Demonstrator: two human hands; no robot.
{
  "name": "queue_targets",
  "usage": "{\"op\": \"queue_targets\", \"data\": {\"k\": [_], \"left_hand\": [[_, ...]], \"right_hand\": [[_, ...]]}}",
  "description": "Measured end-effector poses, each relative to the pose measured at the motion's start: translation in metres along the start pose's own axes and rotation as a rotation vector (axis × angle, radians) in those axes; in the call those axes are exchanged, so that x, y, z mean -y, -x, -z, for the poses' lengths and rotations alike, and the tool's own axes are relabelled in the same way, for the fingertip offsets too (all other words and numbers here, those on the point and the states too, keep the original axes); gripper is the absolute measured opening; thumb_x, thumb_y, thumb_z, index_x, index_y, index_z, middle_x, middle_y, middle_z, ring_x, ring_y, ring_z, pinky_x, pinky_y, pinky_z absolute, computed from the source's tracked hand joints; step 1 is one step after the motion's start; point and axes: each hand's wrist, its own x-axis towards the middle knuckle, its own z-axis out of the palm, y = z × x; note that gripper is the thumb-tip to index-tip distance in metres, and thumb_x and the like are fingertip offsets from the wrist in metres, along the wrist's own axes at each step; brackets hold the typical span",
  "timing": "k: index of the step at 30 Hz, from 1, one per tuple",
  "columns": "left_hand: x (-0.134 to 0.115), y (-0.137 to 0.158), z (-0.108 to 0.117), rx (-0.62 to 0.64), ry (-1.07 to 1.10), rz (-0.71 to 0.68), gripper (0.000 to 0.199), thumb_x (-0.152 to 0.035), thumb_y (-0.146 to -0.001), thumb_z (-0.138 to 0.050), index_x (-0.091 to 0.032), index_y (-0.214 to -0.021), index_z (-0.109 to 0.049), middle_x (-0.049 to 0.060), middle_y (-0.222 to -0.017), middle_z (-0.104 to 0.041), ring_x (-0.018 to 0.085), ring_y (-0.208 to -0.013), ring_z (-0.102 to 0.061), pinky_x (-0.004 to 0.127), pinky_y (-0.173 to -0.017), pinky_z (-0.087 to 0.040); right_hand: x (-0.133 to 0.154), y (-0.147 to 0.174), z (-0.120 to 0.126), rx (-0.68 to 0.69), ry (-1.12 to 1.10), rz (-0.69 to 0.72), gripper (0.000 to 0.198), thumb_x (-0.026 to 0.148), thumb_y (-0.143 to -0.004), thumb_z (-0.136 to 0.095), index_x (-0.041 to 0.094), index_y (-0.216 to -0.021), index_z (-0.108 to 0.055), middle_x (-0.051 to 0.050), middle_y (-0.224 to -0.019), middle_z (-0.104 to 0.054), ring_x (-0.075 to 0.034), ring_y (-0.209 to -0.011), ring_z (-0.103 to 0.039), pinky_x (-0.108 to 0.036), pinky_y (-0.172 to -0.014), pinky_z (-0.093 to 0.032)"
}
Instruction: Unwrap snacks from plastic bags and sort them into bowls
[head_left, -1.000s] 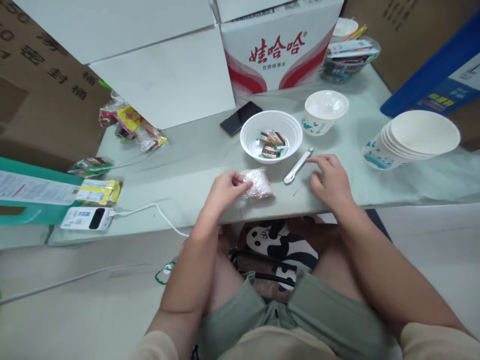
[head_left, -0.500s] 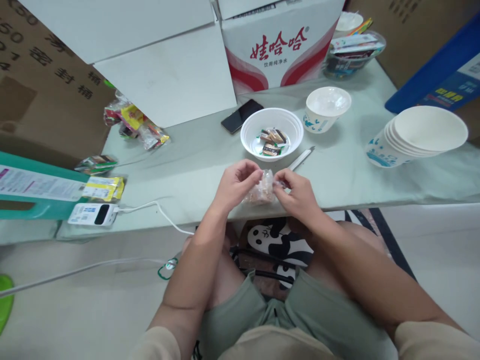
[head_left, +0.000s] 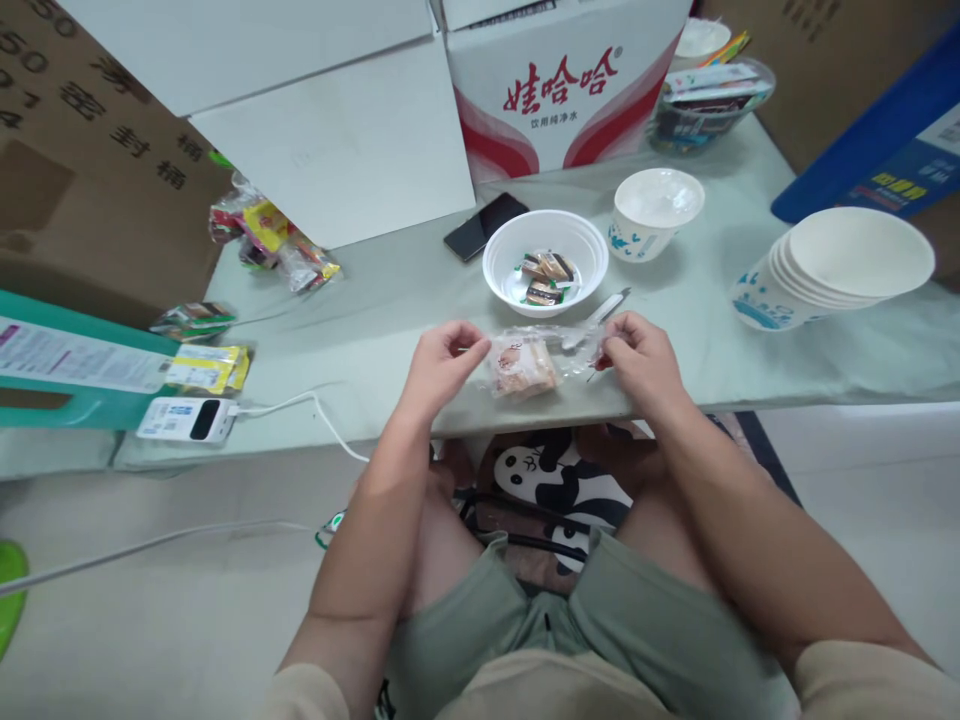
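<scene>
A clear plastic bag (head_left: 525, 368) with pale, cracker-like food inside is stretched between my hands near the table's front edge. My left hand (head_left: 444, 365) pinches its left side between thumb and fingers. At the other end, my right hand (head_left: 643, 358) grips the loose, crinkled plastic. Just beyond the bag stands a white bowl (head_left: 517, 298) holding several small wrapped snacks (head_left: 546, 291). A utility knife (head_left: 609, 306) lies right of the bowl, close to my right hand, its lower part behind the plastic.
Behind the bowl lie a black phone (head_left: 486, 227) and a white carton (head_left: 555, 145). A paper cup (head_left: 637, 240) and a stack of cups (head_left: 772, 303) stand to the right. At left are a white power bank (head_left: 176, 420) with a cable (head_left: 324, 412) and snack packets (head_left: 274, 235).
My hands have moved apart, the left one leftward and the right one rightward. The bunched bag now lies spread out between them, with its contents more visible.
</scene>
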Motion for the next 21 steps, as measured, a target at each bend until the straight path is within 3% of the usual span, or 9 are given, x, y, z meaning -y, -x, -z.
{"op": "queue_targets", "data": {"k": [5,8,10,12,14,17,21], "left_hand": [[0.009,-0.005,0.013,-0.154,0.196,0.207,0.021,-0.033,-0.071,-0.074,-0.019,-0.073,-0.058,0.000,-0.069,-0.066,0.013,-0.068,-0.065,0.025,-0.065,-0.051],[0.012,-0.009,0.009,-0.203,0.184,0.232,0.023,-0.034,-0.073,-0.074,-0.019,-0.083,-0.059,0.002,-0.082,-0.070,0.014,-0.075,-0.069,0.026,-0.068,-0.052],[0.013,-0.011,0.003,-0.156,0.133,0.203,0.031,-0.038,-0.073,-0.075,-0.019,-0.094,-0.063,0.006,-0.101,-0.072,0.016,-0.086,-0.070,0.027,-0.072,-0.053],[0.012,-0.012,-0.005,-0.039,0.066,0.171,0.040,-0.041,-0.071,-0.078,-0.018,-0.100,-0.066,0.009,-0.109,-0.072,0.017,-0.090,-0.069,0.027,-0.074,-0.053],[0.011,-0.013,-0.011,0.046,-0.007,0.150,0.035,-0.042,-0.072,-0.077,-0.017,-0.094,-0.068,0.006,-0.093,-0.073,0.017,-0.079,-0.068,0.026,-0.067,-0.051],[0.008,-0.015,-0.014,-0.019,-0.056,0.115,0.025,-0.042,-0.079,-0.069,-0.017,-0.079,-0.066,0.001,-0.068,-0.066,0.014,-0.063,-0.061,0.024,-0.057,-0.045],[0.009,-0.018,-0.007,-0.103,0.036,0.115,0.023,-0.042,-0.082,-0.065,-0.019,-0.077,-0.060,0.000,-0.068,-0.064,0.010,-0.053,-0.053,0.022,-0.049,-0.038]], "right_hand": [[-0.009,-0.011,0.015,-0.109,0.119,0.029,0.016,0.019,-0.065,-0.051,0.026,-0.080,-0.052,0.006,-0.052,-0.055,-0.016,-0.049,-0.055,-0.029,-0.051,-0.042],[-0.009,-0.009,0.019,-0.286,0.320,0.252,0.020,0.017,-0.068,-0.054,0.025,-0.085,-0.055,0.000,-0.071,-0.064,-0.019,-0.063,-0.061,-0.034,-0.059,-0.048],[-0.006,-0.001,0.014,-0.307,0.392,0.465,0.019,0.017,-0.073,-0.054,0.026,-0.090,-0.057,-0.003,-0.082,-0.067,-0.022,-0.073,-0.063,-0.037,-0.068,-0.052],[-0.003,0.008,0.002,-0.134,0.446,0.650,0.022,0.020,-0.079,-0.056,0.026,-0.099,-0.060,-0.006,-0.092,-0.070,-0.025,-0.084,-0.066,-0.041,-0.078,-0.054],[-0.003,0.014,-0.014,0.085,0.545,0.754,0.031,0.023,-0.082,-0.059,0.024,-0.113,-0.061,-0.010,-0.105,-0.072,-0.029,-0.096,-0.066,-0.046,-0.086,-0.052],[-0.006,0.016,-0.030,0.222,0.702,0.758,0.034,0.021,-0.085,-0.058,0.021,-0.119,-0.064,-0.011,-0.099,-0.073,-0.031,-0.093,-0.066,-0.046,-0.085,-0.050],[-0.009,0.012,-0.023,0.288,0.665,0.762,0.022,0.016,-0.089,-0.051,0.023,-0.100,-0.069,-0.006,-0.081,-0.070,-0.024,-0.075,-0.064,-0.037,-0.073,-0.048]]}}
